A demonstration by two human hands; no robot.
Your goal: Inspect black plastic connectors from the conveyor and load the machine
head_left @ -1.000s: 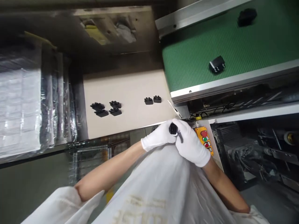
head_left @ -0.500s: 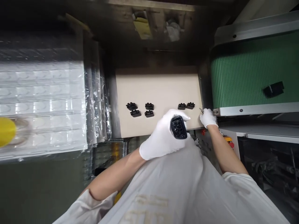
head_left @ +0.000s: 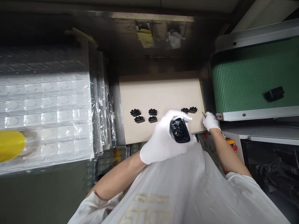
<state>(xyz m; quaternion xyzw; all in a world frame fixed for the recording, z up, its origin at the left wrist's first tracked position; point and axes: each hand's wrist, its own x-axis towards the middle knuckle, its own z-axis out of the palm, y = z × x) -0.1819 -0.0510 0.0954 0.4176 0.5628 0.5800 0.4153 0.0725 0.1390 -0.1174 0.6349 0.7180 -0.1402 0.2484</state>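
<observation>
- Along the right of the view, a green mesh conveyor belt (head_left: 247,74) runs inside an aluminium side rail (head_left: 257,114), and one black moulded part (head_left: 274,94) lies on the belt.
- Left of the work area, clear plastic-wrapped trays (head_left: 46,109) are stacked, with a blurred yellow object (head_left: 10,145) in front of them.
- On a pale board (head_left: 161,90), a block of four black parts (head_left: 152,112) sits mid-board, and a pair of black parts (head_left: 192,109) lies near its right edge.
- The gloved left hand (head_left: 161,140) is over the board's near edge, fingers curled closed around a black holed part (head_left: 179,130), its perforated face up.
- The gloved right hand (head_left: 211,122) is at the board's near right corner, pinching a small metal tool (head_left: 203,114) — too small to tell whether it is a blade or a pick.
- That tool and the held part are apart; working one on the other would call for bringing both hands together.
</observation>
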